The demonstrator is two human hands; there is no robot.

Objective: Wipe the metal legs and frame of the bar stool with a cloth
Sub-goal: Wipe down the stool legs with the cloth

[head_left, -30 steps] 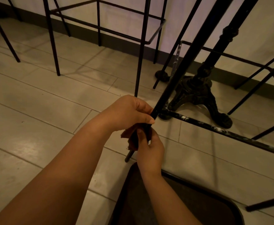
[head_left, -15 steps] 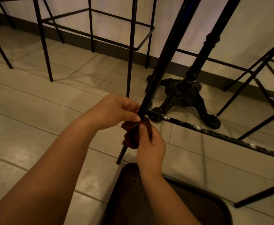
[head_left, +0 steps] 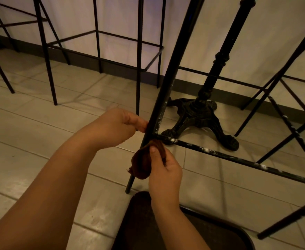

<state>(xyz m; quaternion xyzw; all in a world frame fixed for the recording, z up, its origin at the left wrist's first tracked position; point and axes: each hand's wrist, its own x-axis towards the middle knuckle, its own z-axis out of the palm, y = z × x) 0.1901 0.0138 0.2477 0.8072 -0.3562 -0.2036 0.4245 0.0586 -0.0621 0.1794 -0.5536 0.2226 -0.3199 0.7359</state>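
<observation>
A black metal stool leg (head_left: pixel 168 83) slants down from the top centre to the floor. A horizontal frame bar (head_left: pixel 238 157), speckled with white dust, joins it and runs off to the right. My left hand (head_left: pixel 119 127) grips the leg just above that joint. My right hand (head_left: pixel 163 166) holds a dark brown cloth (head_left: pixel 141 165) wrapped around the leg just below the joint. The stool's dark seat (head_left: pixel 184 230) lies at the bottom of the view, under my right forearm.
An ornate black cast-iron table base (head_left: pixel 200 116) stands on the tiled floor right behind the joint. Other thin-legged black stools stand along the wall at left (head_left: pixel 139 56) and right (head_left: pixel 285 109). A dark skirting board runs along the white wall.
My right hand has slid the cloth a little down the leg, below the joint. My left hand stays on the leg above it. The view has shifted slightly.
</observation>
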